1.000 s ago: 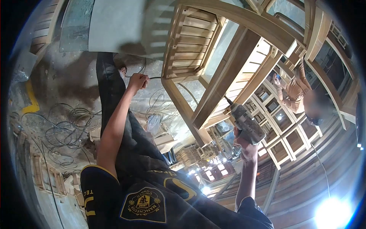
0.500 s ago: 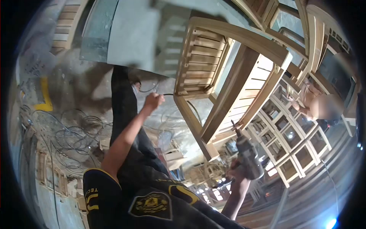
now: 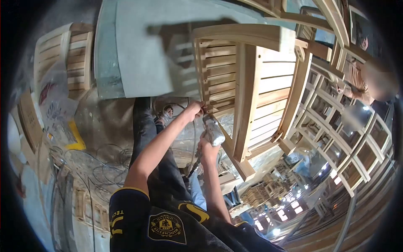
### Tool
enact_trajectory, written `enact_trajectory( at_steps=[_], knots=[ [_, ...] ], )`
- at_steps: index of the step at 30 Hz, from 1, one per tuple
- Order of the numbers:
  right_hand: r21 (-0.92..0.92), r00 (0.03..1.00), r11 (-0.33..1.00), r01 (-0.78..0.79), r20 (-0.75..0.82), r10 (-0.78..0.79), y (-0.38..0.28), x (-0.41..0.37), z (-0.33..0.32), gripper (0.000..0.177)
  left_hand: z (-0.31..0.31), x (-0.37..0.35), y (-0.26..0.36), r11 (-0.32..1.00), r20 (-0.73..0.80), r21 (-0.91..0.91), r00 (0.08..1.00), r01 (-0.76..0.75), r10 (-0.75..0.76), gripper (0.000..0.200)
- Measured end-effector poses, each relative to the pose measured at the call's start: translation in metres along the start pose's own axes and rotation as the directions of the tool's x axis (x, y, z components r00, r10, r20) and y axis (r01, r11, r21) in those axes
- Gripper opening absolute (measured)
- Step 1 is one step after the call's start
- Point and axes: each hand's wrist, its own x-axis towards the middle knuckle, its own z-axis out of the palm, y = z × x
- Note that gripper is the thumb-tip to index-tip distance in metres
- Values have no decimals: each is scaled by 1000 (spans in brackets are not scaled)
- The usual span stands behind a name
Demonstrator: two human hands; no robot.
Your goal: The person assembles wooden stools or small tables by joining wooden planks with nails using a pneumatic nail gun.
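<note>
A slatted wooden chair frame (image 3: 248, 101) lies tipped on the bench in front of me. My left hand (image 3: 195, 111) is pinched at the near corner of its slatted panel (image 3: 219, 75); whatever small thing it holds there is hidden. Below it, my right hand (image 3: 206, 148) grips a power drill (image 3: 214, 131), its front end pointed at the same corner, close to my left fingers. The drill's tip is hidden, so contact cannot be made out. A dark cord or hose runs down beside the drill's handle.
The bench has a pale grey top (image 3: 142, 54). Another slatted wooden piece (image 3: 77, 63) stands at left. Cables (image 3: 111, 161) coil on the floor. Several chair frames (image 3: 336, 138) are stacked at right, near a person in an orange-brown top (image 3: 356, 80).
My right hand has brought the drill left and up, from beside the chair frame to its near corner. My left hand has moved right to that corner. The view has shifted.
</note>
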Motion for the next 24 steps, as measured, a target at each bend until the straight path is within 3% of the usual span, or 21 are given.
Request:
enact_trajectory(
  at_steps=[2, 3, 4, 5, 6, 7, 9, 12, 14, 16, 18, 21, 24],
  knots=[
    [-105, 996, 993, 59, -58, -65, 10, 25, 3, 22, -6, 31, 3, 1000, 86, -8, 996, 13, -12, 20],
    [-135, 987, 982, 130, -72, -140, 8, 36, 8, 18, 0, 46, 7, 992, -62, -114, 996, 51, -58, 21],
    [-170, 973, 965, 197, -88, -214, -1, 40, 15, 16, -2, 55, 10, 987, -23, -153, 998, 54, -58, 21],
    [-223, 974, 963, 148, -135, -181, -12, 42, 18, 14, -9, 62, 14, 979, 18, -194, 998, 58, -56, 22],
    [-299, 942, 915, 272, -109, -316, 9, 68, 14, 11, -8, 72, 23, 970, 58, -235, 997, 55, -42, 22],
    [-283, 956, 930, 234, -108, -273, 5, 81, 15, 12, 2, 81, 31, 955, -2, -297, 1000, 7, -8, 21],
    [-293, 932, 914, 281, -145, -333, 30, 123, 16, 18, 17, 90, 37, 907, -138, -412, 990, -85, 31, 21],
    [-346, 933, 911, 222, -195, -302, 16, 145, 25, 26, -14, 144, 25, 862, -6, -502, 997, -65, 71, 21],
    [-373, 938, 910, 182, -212, -274, 3, 151, 31, 35, -9, 149, 24, 890, -69, -448, 996, -86, 61, 23],
    [-307, 991, 950, 49, -101, -84, -21, 141, 29, 43, -6, 141, 26, 913, -104, -397, 993, -97, 60, 25],
    [-358, 991, 931, 70, -78, -105, -16, 143, 28, 49, -5, 133, 32, 937, -98, -336, 993, -97, 68, 26],
    [-444, 959, 885, 138, -165, -232, -15, 146, 35, 47, -3, 109, 47, 974, -60, -223, 998, -28, 14, 24],
    [-394, 976, 918, 40, -181, -120, -41, 137, 43, 35, 1, 104, 45, 968, -105, -245, 994, -55, 30, 27]
  ],
)
